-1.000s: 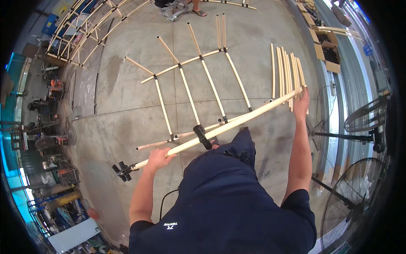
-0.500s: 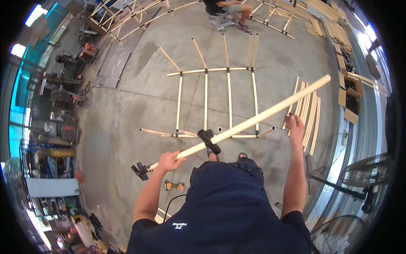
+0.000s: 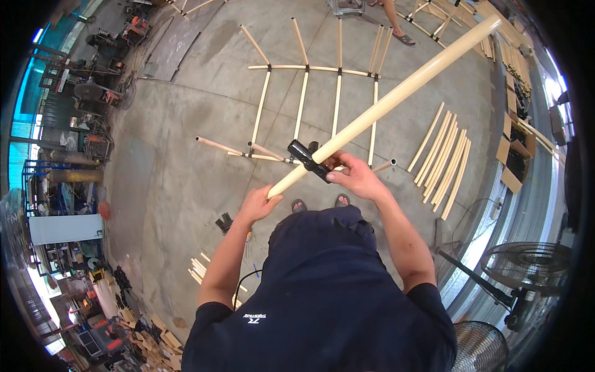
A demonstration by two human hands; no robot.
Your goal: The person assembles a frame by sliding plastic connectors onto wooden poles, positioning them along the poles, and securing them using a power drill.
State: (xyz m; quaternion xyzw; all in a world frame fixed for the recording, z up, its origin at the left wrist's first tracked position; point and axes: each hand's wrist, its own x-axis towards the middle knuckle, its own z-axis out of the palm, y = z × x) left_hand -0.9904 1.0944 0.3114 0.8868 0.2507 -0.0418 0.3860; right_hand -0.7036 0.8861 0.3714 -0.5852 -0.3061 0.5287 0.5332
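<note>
A long cream-coloured pipe slants across in front of me, its far end up at the right. My left hand is closed around it near its lower end. Partway along the pipe sits a black pipe joint with short tube sockets. My right hand pinches the near side of this joint, thumb and fingers on its socket. Another black joint shows beyond my left wrist, partly hidden; whether it is attached to the pipe, I cannot tell.
A frame of cream pipes with black joints and upright posts stands ahead. Loose pipes lie in a row at right, near an open carton and a fan. Machines line the left side. Part of another person's leg shows at the top.
My right hand has left the pipe's upper part and come in to the black joint. My left hand still grips the pipe, which now slants more steeply. The view has shifted.
</note>
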